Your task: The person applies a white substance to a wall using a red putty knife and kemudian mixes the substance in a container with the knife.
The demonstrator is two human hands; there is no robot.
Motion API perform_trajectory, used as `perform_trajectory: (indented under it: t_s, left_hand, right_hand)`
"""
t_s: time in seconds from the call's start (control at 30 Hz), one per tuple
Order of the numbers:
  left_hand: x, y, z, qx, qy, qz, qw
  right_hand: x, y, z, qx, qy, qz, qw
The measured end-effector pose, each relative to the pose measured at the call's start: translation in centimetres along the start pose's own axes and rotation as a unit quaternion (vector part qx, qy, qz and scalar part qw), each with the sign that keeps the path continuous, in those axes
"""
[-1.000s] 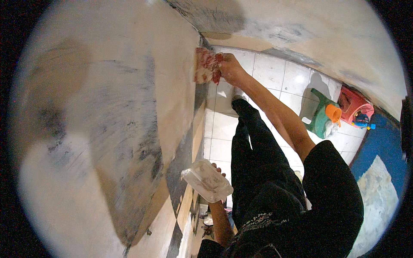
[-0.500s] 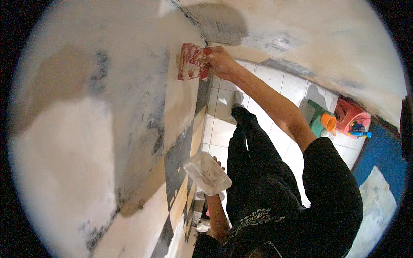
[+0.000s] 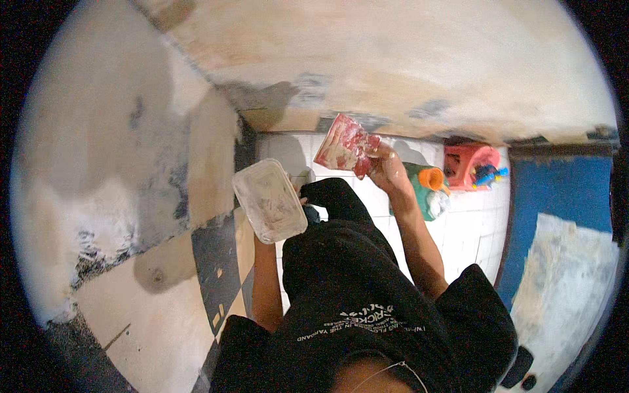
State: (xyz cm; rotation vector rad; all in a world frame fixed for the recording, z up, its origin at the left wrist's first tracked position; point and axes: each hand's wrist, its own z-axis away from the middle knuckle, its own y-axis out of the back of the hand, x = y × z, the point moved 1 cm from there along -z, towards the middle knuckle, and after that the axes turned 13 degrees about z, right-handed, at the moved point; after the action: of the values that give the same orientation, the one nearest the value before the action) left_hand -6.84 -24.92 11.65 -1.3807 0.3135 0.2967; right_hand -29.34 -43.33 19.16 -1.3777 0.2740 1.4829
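In my right hand (image 3: 388, 171) is a flat red putty spreader (image 3: 346, 145), its blade smeared with pale paste and pointing up and left. The fingers close round its narrow end, and the blade is held apart from the walls. My left hand (image 3: 304, 198) supports a clear rectangular plastic tub (image 3: 269, 200) from beneath; most of that hand is hidden behind it. Streaks of whitish paste coat the inside of the tub. To the left stands a wall (image 3: 151, 150) with patchy pale and grey filler over checkered tiles.
A second patched wall (image 3: 406, 59) meets the left one at a corner. On the white tiled floor (image 3: 472, 223) are a pink-red plastic stool (image 3: 468, 164), an orange cup (image 3: 431, 177) and a green item (image 3: 415, 200). A blue door (image 3: 550, 177) with a pale patch stands at the right.
My right hand has drawn the spreader off the left wall near the corner, back toward my body. The tub has risen in my left hand, and my view has turned rightward.
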Motion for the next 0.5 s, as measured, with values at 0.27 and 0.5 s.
perform_trajectory:
  t_s: [0.27, 0.5]
  left_hand:
    - [-4.7, 3.7, -5.6, 0.019, 0.051, -0.114, 0.992]
    - [-11.9, 8.5, -7.3, 0.025, 0.03, -0.174, 0.984]
  right_hand:
    - [1.9, 8.4, 12.3, 0.254, 0.054, -0.107, 0.96]
    - [3.8, 17.1, 19.7, 0.316, 0.018, -0.177, 0.932]
